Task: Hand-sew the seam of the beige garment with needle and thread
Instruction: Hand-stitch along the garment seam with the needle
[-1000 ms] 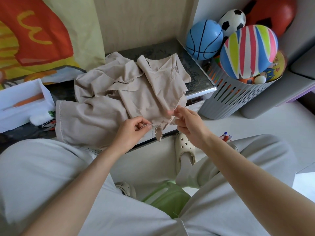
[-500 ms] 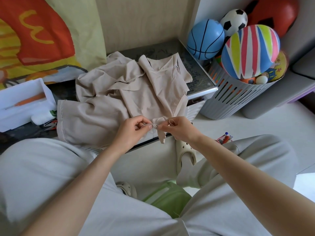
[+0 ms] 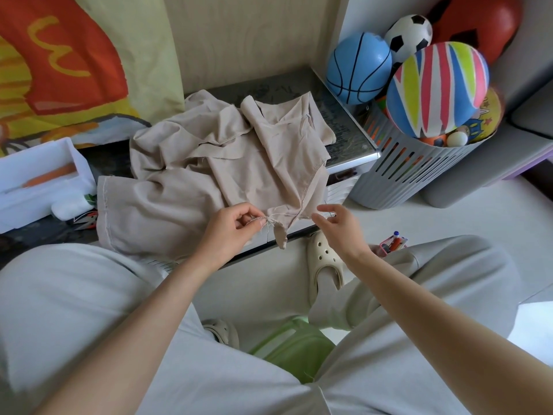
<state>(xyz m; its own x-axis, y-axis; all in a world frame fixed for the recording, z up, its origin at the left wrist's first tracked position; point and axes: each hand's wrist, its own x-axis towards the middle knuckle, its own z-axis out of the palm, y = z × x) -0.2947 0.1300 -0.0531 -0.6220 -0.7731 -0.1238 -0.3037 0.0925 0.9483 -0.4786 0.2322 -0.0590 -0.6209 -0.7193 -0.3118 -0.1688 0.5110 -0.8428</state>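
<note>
The beige garment (image 3: 215, 163) lies crumpled on a low dark table (image 3: 344, 127), one corner hanging over the front edge. My left hand (image 3: 236, 232) pinches that corner at the seam, where frayed thread ends show. A pale thread (image 3: 288, 216) runs taut from there to my right hand (image 3: 338, 226), which pinches it between thumb and forefinger, the other fingers spread. The needle is too small to make out.
A white tray (image 3: 39, 181) with an orange tool sits at the table's left, small scissors (image 3: 86, 220) beside it. A grey slotted basket (image 3: 419, 172) full of balls stands at the right. A pen cup (image 3: 392, 244) is on the floor, a green stool (image 3: 293, 345) under me.
My right hand went to the seam beside my left hand, then pulled away to the right, drawing the thread taut. My left hand stayed on the corner.
</note>
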